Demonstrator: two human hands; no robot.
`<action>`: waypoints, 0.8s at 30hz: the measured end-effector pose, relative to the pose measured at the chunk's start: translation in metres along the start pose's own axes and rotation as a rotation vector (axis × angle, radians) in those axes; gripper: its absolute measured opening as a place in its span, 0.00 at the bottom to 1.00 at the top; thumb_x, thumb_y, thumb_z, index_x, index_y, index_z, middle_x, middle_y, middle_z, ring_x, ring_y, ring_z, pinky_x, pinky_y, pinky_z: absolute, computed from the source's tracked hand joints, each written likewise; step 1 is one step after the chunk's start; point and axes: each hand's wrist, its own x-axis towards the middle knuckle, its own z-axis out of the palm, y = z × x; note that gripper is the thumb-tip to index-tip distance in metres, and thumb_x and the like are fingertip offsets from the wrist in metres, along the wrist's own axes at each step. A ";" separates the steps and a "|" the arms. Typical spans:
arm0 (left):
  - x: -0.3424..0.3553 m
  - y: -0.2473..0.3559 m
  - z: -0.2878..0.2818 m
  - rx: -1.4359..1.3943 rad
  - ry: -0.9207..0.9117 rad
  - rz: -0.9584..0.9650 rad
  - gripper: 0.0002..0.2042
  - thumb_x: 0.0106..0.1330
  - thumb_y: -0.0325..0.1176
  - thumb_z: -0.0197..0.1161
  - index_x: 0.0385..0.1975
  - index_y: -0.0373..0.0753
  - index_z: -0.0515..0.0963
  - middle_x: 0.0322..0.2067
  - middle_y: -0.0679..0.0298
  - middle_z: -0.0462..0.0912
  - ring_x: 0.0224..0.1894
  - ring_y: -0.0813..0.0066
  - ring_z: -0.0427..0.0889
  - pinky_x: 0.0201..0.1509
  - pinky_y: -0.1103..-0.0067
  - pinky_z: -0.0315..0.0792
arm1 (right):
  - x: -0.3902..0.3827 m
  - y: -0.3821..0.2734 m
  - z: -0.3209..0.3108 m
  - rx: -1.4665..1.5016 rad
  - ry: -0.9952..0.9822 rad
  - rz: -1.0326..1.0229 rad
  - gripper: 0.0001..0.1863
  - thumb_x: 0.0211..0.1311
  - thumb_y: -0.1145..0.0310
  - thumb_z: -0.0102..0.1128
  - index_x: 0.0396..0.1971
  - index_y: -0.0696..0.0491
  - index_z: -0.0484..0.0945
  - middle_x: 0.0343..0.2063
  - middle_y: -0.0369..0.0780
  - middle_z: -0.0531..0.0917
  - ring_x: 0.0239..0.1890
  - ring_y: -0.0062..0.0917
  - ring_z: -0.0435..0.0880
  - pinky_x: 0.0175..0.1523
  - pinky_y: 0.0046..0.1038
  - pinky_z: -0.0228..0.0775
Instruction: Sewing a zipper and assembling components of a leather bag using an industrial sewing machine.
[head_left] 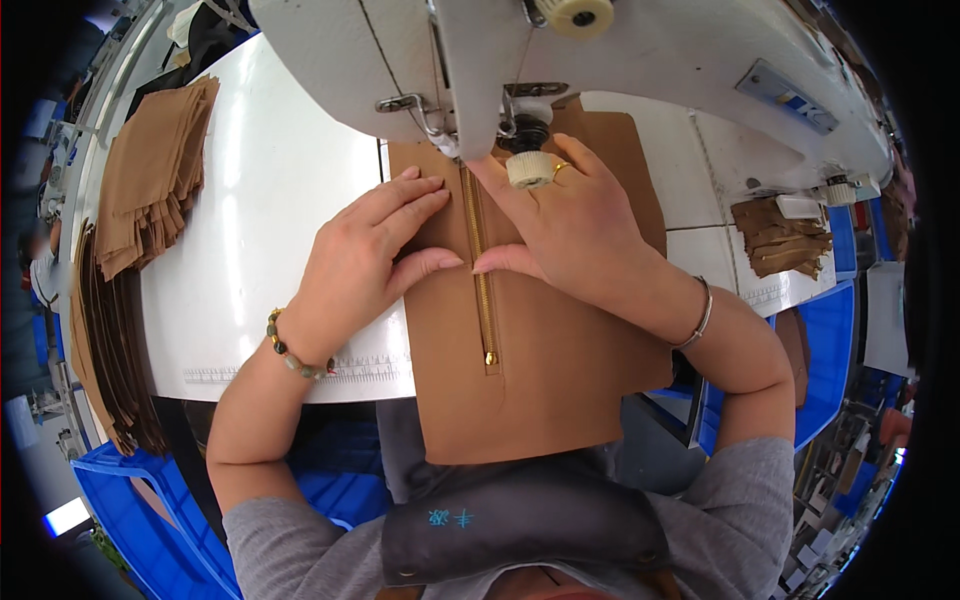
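A brown fabric panel (525, 410) lies under the white sewing machine head (680, 60), with a long brass-coloured zipper (483, 310) set in a slot down its middle. My left hand (375, 250) rests on the panel left of the zipper, fingers laid out and thumb reaching toward the zipper tape. My right hand (565, 225) presses on the panel to the right, thumb beside the zipper, fingers spread up by the presser foot. The machine's cream knob (530, 168) hides part of that hand; the needle point is too small to make out.
A stack of brown cut pieces (155, 170) sits on the white table (250, 250) at left, with long brown strips (110, 350) at its edge. Small brown pieces (780, 240) lie at right. Blue bins (140, 520) (825, 370) stand below the table on both sides.
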 end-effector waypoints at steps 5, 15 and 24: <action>-0.003 0.000 0.000 -0.078 -0.008 -0.071 0.27 0.62 0.43 0.74 0.58 0.35 0.81 0.60 0.55 0.82 0.65 0.53 0.80 0.64 0.67 0.79 | 0.003 0.003 0.000 0.002 0.014 -0.023 0.35 0.42 0.36 0.74 0.40 0.53 0.84 0.35 0.36 0.80 0.43 0.30 0.81 0.65 0.41 0.70; -0.004 0.009 0.006 -0.020 -0.022 -0.049 0.33 0.57 0.45 0.76 0.62 0.35 0.78 0.63 0.53 0.80 0.69 0.50 0.76 0.68 0.64 0.76 | 0.000 0.006 -0.004 0.076 -0.028 -0.063 0.44 0.39 0.31 0.71 0.44 0.58 0.84 0.39 0.39 0.79 0.49 0.32 0.80 0.66 0.39 0.69; 0.001 0.015 0.003 0.074 -0.072 -0.021 0.34 0.55 0.48 0.74 0.61 0.36 0.79 0.62 0.56 0.80 0.69 0.51 0.76 0.68 0.64 0.75 | 0.000 0.006 -0.001 0.054 -0.040 -0.071 0.45 0.38 0.31 0.72 0.45 0.59 0.85 0.40 0.40 0.79 0.51 0.34 0.79 0.70 0.43 0.67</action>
